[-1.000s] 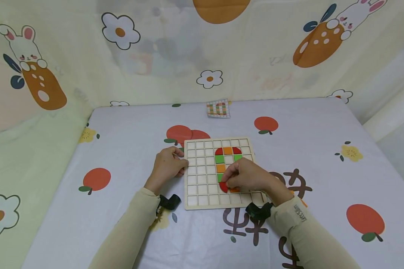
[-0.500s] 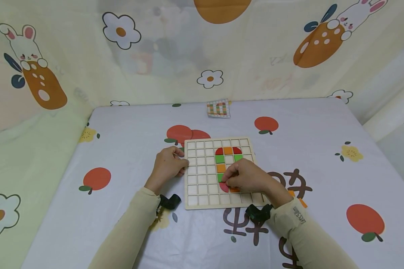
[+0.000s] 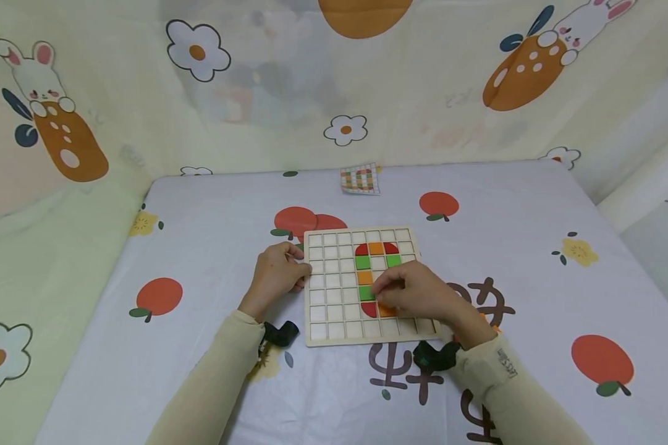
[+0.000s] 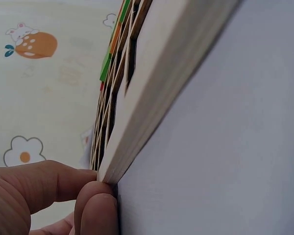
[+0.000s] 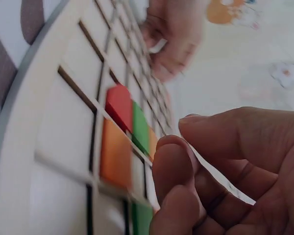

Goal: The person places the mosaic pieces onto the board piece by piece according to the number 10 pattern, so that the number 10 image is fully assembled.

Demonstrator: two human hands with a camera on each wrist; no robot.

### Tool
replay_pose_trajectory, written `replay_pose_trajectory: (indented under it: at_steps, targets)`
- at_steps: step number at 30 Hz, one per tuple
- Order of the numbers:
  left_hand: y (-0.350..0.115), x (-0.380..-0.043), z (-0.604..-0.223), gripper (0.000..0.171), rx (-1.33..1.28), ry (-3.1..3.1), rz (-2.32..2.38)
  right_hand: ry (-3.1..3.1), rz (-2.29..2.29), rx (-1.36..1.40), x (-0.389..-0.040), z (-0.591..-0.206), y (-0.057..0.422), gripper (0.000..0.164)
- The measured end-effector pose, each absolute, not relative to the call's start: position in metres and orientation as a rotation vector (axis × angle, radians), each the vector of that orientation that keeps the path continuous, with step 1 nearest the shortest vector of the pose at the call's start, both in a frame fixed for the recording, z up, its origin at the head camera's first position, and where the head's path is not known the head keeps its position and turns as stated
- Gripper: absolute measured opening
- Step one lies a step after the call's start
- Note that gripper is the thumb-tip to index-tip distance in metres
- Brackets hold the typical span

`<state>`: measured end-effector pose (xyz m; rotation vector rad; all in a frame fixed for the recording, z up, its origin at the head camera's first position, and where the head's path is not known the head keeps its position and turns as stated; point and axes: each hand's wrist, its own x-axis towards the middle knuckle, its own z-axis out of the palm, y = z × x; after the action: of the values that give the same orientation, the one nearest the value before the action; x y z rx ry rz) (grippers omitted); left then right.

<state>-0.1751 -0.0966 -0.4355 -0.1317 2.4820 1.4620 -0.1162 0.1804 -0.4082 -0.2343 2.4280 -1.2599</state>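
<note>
A wooden grid board lies on the table, with red, orange and green pieces in some cells. At its left edge my left hand holds the rim, thumb and fingers on the edge in the left wrist view. My right hand is over the board with fingers bent; nothing shows between thumb and fingertips in the right wrist view. Just left of those fingers, a red rounded piece sits in a cell beside an orange square. Above the red piece is a green square. My right hand hides some cells.
A small card printed with a coloured grid pattern stands at the back of the table. Loose orange pieces lie by my right wrist, partly hidden by it. A printed cloth covers the table, and a patterned curtain hangs behind.
My right fingers have come off the red piece and shifted slightly right, leaving it in its cell. The left hand keeps its place on the board's edge.
</note>
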Motion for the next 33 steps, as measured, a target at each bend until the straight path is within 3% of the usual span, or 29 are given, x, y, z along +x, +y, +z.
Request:
replay_pose_trajectory:
  at_steps: [9, 16, 20, 33]
  targets:
    - [-0.098, -0.174, -0.433, 0.022, -0.141, 2.454, 1.465, 2.566, -1.196, 0.01, -0.067, -0.403, 0.244, 0.013]
    - [-0.096, -0.176, -0.437, 0.021, -0.136, 2.479, 1.44, 2.609, -1.042, 0.048, -0.033, -0.414, 0.271, 0.014]
    - [-0.095, -0.177, -0.437, 0.021, -0.134, 2.487, 1.432, 2.668, -1.01, 0.052, -0.029, -0.415, 0.273, 0.023]
    - [-0.096, -0.176, -0.438, 0.021, -0.11, 2.479, 1.452, 2.647, -0.949, 0.099, -0.031, -0.412, 0.261, 0.017]
